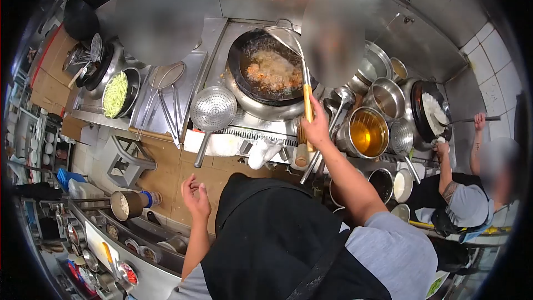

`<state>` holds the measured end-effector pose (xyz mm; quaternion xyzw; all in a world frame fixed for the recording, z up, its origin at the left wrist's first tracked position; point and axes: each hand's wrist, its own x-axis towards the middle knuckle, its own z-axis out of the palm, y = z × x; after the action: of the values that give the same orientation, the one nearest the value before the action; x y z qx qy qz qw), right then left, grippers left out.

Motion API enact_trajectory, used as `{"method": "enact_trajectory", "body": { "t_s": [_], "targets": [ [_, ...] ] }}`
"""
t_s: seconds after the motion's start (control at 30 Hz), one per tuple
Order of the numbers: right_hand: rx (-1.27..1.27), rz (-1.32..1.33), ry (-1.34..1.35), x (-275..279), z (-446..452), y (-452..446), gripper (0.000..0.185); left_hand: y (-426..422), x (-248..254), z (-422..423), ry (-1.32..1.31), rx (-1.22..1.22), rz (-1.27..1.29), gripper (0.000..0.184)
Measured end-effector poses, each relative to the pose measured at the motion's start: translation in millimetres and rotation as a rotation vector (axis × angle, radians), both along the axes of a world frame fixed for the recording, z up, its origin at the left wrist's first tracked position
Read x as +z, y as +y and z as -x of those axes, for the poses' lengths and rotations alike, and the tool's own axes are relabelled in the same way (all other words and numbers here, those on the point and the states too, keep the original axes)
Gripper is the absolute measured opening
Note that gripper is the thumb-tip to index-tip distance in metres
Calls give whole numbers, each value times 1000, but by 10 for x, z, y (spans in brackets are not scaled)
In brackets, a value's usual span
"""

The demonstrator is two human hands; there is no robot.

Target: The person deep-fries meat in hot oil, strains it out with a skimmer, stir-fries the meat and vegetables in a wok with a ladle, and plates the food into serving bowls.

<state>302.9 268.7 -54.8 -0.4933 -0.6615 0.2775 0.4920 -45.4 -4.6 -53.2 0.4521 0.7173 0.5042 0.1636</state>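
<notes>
My right hand (316,125) is closed around the yellowish handle of a skimmer (305,78). The skimmer's round mesh head (286,38) rests at the far right rim of a black wok (236,66), over bubbling oil. Golden-brown pieces of food (272,75) fry in that oil; what they are I cannot make out. My left hand (196,197) hangs in the air in front of the stove, fingers loosely bent and apart, holding nothing. Nearest to it lies a perforated ladle (213,110), its handle pointing toward me.
Left of the wok are a spider strainer (166,76) with tongs (169,116) and a bowl of green strips (115,94). To the right stand a pot of amber liquid (366,132) and steel pots. A co-worker (466,200) stirs white food in another wok (425,111).
</notes>
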Motion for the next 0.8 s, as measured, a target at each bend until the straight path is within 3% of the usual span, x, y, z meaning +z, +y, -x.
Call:
{"method": "enact_trajectory", "body": {
  "t_s": [0.1,0.17,0.2,0.3,0.33,0.4,0.53,0.57,0.6,0.63,0.7,0.8],
  "targets": [
    [-57,144,-304,23,164,31,76,222,190,-12,-55,22,-108,37],
    [-36,286,-439,32,246,17,77,472,343,24,-29,-113,-173,33],
    [15,159,-431,-116,238,2,77,624,379,69,-28,-141,-183,33],
    [70,287,-497,-46,341,-205,75,1075,503,167,-66,-300,-126,24],
    [43,195,-515,-14,395,-281,73,1200,499,179,-79,-346,-126,24],
    [-125,12,-683,234,526,-530,72,1517,476,165,-351,-435,-122,24],
    [6,-104,-384,498,858,-946,61,1857,596,116,-538,-691,-58,24],
    [16,-43,-309,414,978,-1097,58,1886,602,109,-610,-737,-19,24],
    [81,204,-294,473,1075,-1244,56,1914,594,112,-588,-790,1,24],
    [59,108,-264,320,1211,-1364,56,1938,537,125,-621,-848,38,24],
    [61,354,-184,456,1430,-1650,52,1961,381,143,-687,-960,126,24],
    [35,440,-54,306,1558,-2024,39,2002,242,150,-633,-1154,278,22]
  ]
}}
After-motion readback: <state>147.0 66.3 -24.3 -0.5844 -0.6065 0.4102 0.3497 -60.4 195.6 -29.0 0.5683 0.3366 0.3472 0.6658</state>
